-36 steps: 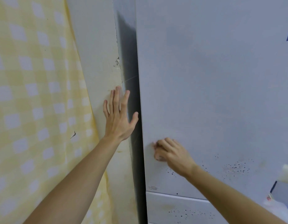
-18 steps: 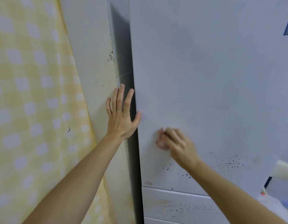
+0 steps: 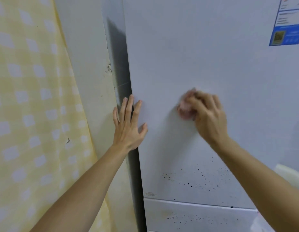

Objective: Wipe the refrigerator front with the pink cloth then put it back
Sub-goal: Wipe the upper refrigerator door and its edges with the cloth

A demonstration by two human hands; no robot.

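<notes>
The pale grey refrigerator front (image 3: 212, 56) fills the right of the view. My right hand (image 3: 209, 118) grips a bunched pink cloth (image 3: 185, 108) and holds it against the upper door, above a patch of dark specks (image 3: 192, 180). The cloth is blurred and mostly hidden under my fingers. My left hand (image 3: 128, 126) lies flat with spread fingers over the door's left edge. A seam (image 3: 195, 202) separates the upper door from a lower door, which also carries specks.
A cream wall (image 3: 88, 81) stands left of the refrigerator, with a dark gap (image 3: 122, 72) between them. A yellow checked curtain (image 3: 28, 114) hangs at far left. A blue and white label (image 3: 287, 30) sits at the door's upper right. A pale object (image 3: 289, 176) shows at right.
My right hand has carried the pink cloth up and to the right across the door, away from the specks. My left hand has shifted right, from the wall onto the door's edge.
</notes>
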